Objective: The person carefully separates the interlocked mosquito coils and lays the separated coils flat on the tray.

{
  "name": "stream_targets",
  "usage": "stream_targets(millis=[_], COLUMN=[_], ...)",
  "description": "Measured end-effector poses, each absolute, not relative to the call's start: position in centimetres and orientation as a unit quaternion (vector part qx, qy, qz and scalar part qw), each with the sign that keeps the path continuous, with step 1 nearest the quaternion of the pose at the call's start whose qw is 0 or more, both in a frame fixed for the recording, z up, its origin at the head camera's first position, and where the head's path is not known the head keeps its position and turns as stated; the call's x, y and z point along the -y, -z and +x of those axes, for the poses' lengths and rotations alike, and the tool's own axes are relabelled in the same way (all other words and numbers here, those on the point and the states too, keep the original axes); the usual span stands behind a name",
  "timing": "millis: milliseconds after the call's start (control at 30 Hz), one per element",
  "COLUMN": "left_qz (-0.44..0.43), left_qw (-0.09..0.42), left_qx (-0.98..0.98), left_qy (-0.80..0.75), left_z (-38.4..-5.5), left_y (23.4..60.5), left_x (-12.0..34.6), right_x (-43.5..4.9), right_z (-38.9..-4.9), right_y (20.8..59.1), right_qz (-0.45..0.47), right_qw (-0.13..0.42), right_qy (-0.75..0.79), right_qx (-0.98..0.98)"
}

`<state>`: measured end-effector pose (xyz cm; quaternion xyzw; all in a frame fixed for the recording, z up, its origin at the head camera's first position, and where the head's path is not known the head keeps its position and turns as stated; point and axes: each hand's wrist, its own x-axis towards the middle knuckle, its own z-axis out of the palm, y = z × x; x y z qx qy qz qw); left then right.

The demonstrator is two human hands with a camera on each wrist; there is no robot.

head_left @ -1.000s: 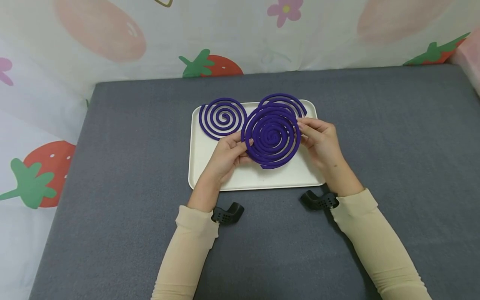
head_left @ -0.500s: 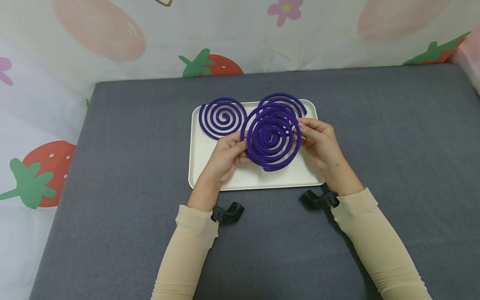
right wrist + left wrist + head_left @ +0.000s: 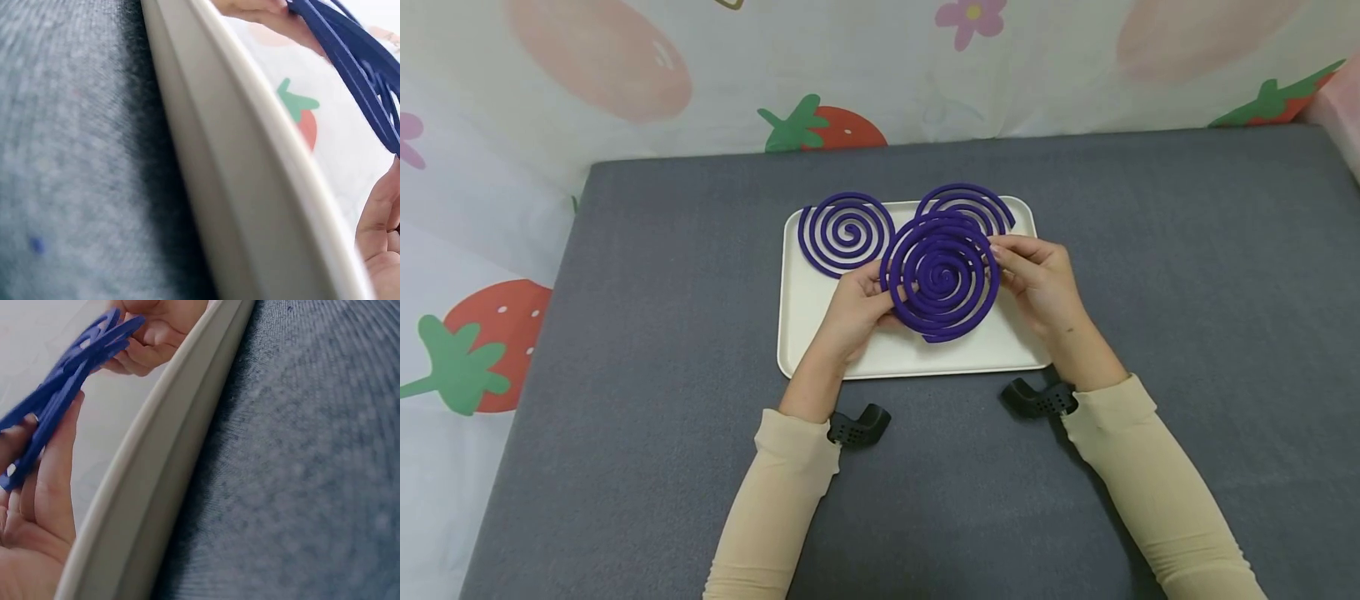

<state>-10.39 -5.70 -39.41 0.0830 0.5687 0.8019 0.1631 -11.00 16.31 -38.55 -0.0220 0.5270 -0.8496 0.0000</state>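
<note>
Two dark purple mosquito coils (image 3: 945, 279), one lying over the other and partly interleaved, are held up above the white tray (image 3: 812, 329). My left hand (image 3: 853, 310) grips them at their left edge, its thumb reaching over the front. My right hand (image 3: 1039, 271) pinches the right edge between thumb and fingers. Seen from the side in the left wrist view, the coils (image 3: 65, 384) cross each other at a narrow angle. Another purple coil (image 3: 849, 234) lies at the tray's back left. Behind the held pair, a further coil (image 3: 964, 187) at the back right is partly hidden.
The tray rests on a grey cloth-covered table (image 3: 647, 375). Behind the table hangs a pale curtain (image 3: 1037, 67) printed with strawberries and flowers. A black wrist camera (image 3: 859, 427) sits on the left wrist and another camera (image 3: 1037, 400) on the right.
The held coils have shifted slightly against each other, so their rings overlap differently. My left thumb has drawn back, then moved further in over the front. The coils on the tray stay put.
</note>
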Motion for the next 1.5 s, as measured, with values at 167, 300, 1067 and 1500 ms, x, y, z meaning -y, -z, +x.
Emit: stream_targets(millis=[167,300,1067,1500], left_qz=[0.072,0.068,0.049,0.040], left_qw=[0.148,0.148,0.161,0.166], left_qx=[-0.576,-0.579,-0.610,-0.611], left_qy=[-0.800,-0.799,-0.774,-0.773], left_z=[-10.42,-10.47,-10.41,-10.48], left_y=[39.33,39.25,39.05,39.16], left_x=[5.64,5.58,5.66,5.63], right_x=[-16.26,-16.32,-16.37,-16.60], right_z=[-10.96,-10.96,-10.88,-10.82], right_y=[38.54,38.59,38.43,38.41], right_qz=[-0.023,-0.028,-0.032,-0.042], right_qw=[-0.003,-0.005,0.040,0.105], right_qy=[0.846,0.857,0.856,0.833], right_qx=[-0.532,-0.515,-0.515,-0.542])
